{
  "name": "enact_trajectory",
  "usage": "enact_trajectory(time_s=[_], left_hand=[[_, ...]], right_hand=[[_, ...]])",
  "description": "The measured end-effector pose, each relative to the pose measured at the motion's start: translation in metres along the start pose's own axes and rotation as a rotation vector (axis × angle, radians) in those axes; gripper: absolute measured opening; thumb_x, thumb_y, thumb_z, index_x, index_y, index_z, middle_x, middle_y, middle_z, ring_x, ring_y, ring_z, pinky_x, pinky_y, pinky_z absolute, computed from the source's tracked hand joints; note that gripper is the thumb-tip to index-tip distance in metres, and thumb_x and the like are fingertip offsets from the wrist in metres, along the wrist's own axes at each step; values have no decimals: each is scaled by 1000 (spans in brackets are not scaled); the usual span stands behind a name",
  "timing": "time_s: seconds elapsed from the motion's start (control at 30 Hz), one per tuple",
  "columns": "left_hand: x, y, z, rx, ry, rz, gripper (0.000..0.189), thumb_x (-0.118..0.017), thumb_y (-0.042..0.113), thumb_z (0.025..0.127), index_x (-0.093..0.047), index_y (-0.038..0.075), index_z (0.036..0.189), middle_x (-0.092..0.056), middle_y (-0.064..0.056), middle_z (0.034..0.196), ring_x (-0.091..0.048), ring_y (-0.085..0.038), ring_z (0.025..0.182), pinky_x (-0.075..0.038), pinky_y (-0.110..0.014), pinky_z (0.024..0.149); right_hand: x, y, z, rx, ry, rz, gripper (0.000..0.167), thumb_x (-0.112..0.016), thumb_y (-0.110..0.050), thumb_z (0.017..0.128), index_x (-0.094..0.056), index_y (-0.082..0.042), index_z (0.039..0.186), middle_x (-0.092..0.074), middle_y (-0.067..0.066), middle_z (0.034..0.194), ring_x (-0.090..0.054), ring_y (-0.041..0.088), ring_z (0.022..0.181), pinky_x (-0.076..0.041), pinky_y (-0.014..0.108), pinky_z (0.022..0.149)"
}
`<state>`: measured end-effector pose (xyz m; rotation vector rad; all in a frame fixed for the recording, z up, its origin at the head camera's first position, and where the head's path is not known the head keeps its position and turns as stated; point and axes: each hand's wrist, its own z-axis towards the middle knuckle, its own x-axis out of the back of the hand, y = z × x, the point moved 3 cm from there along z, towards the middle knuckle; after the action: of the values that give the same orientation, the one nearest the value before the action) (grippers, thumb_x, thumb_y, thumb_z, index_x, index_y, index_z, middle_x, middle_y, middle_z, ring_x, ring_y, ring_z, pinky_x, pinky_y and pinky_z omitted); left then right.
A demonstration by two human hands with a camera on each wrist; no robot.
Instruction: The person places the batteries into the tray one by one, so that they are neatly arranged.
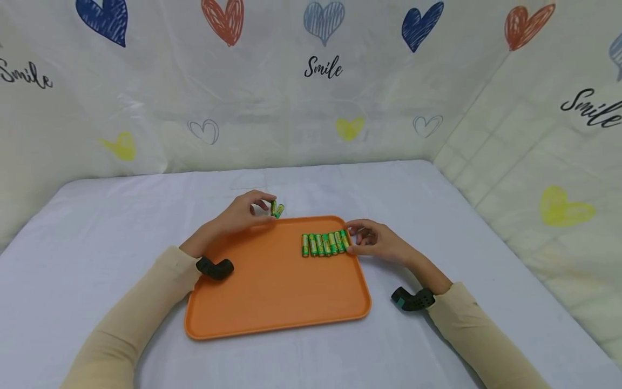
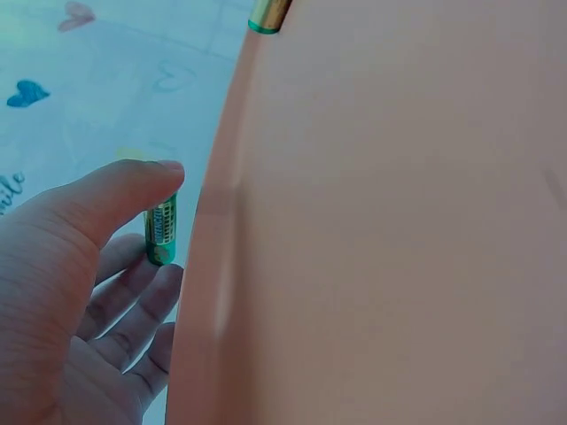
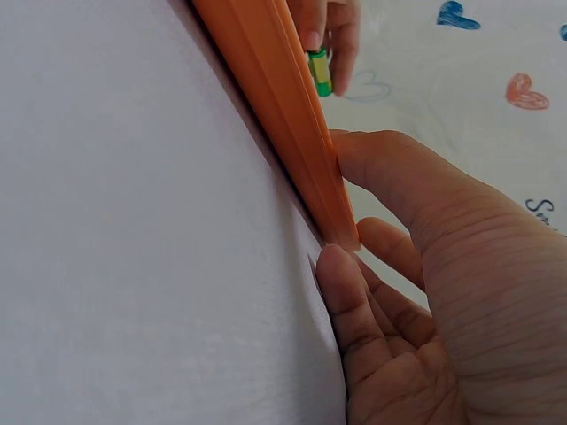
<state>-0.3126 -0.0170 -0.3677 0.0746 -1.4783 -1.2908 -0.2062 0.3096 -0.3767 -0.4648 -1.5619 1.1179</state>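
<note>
My left hand (image 1: 248, 212) pinches two small green-and-yellow batteries (image 1: 279, 210) at the far edge of an orange tray (image 1: 272, 292). In the left wrist view, one battery (image 2: 161, 232) shows upright between thumb and fingertips. On the tray's far right part, several more batteries (image 1: 319, 245) lie side by side in a row. Right beside that row, my right hand (image 1: 376, 242) grips the far right corner of the tray. The right wrist view shows its thumb against the tray's side (image 3: 288, 133), with the fingers curled around the corner.
A white cloth (image 1: 418, 356) covers the table under the tray. Behind stands a pale curtain (image 1: 272, 97) printed with hearts and the word "Smile". Each wrist carries a black camera band (image 1: 412, 299).
</note>
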Motion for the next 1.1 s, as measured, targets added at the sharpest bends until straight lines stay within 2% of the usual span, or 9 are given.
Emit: enact_trajectory(time_s=[0.33,0.57,0.77,0.87,1.1], left_hand=[[-10,11,-7,-48,-36,-27,53,-76,15,86,-57,2,133,-57,-13,128,-58,-26,104,-49,-36,78],[-15,19,-12,-55,-54,-15,53,-76,16,86,-56,1,133,-56,-12,127,-56,-26,106,-44,-37,80],[-17,23,-17,-97,-56,14,54,-76,16,86,-56,0,133,-57,-12,125,-57,-26,104,-47,-44,88],[-19,24,-20,-112,-46,25,53,-77,17,86,-57,0,132,-57,-11,125,-56,-25,104,-46,-44,90],[-23,34,-27,-129,-57,-13,53,-79,16,83,-58,1,130,-58,-10,125,-55,-27,107,-45,-45,96]], right_hand=[[-4,0,-4,-11,11,3,52,-76,-9,85,-56,-1,132,-55,15,110,-51,19,88,-47,22,72],[-7,-3,-6,-12,14,7,52,-76,-8,85,-55,-1,132,-55,16,110,-51,18,87,-47,21,72],[-9,-6,-8,-12,17,4,52,-76,-8,85,-56,-1,132,-55,15,110,-51,19,88,-47,21,72],[-10,-7,-9,-15,20,-1,52,-76,-8,85,-56,-1,132,-55,15,110,-52,20,88,-47,21,72],[-13,-10,-12,-17,34,9,52,-76,-7,85,-56,-1,132,-56,16,111,-52,19,88,-47,21,73]])
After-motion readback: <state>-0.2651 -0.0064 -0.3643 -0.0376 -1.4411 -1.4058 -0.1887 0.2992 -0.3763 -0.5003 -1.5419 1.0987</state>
